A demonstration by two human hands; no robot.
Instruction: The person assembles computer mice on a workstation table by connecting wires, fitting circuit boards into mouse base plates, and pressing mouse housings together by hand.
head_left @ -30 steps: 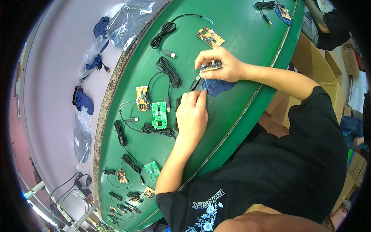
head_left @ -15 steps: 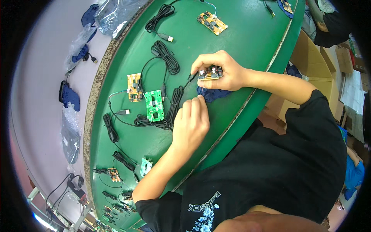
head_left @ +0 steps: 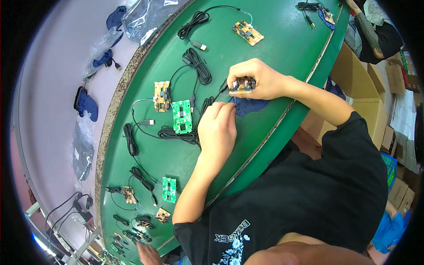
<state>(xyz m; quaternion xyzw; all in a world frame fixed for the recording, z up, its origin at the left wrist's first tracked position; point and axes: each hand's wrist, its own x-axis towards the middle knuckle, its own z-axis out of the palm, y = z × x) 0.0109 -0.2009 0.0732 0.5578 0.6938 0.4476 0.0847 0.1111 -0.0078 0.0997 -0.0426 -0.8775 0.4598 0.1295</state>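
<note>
My right hand point(head_left: 265, 81) grips a small circuit board point(head_left: 242, 85) with dark components, blurred by motion. A black cable point(head_left: 223, 88) meets the board's left side. Just below it, my left hand point(head_left: 217, 128) has its fingers pinched together at the end of a thin wire point(head_left: 235, 101) that hangs from the board; the fingertips are partly hidden. Beneath both hands a dark blue shaped piece point(head_left: 251, 106) lies on the green table. Left of my left hand lie a green circuit board point(head_left: 182, 117), an orange circuit board point(head_left: 161, 96) and a coiled black cable point(head_left: 176, 134).
Another orange board point(head_left: 247, 33) with a coiled USB cable point(head_left: 193, 23) lies at the far side. Lower left are a second green board point(head_left: 169, 190) and several cabled boards, with another person's hand point(head_left: 148, 254) there. A raised rim point(head_left: 118, 84) borders the table; cardboard boxes point(head_left: 364, 110) stand at right.
The view has shifted a little. My left hand has turned slightly and stays close under the board in my right hand. Another person's hand has appeared at the lower left.
</note>
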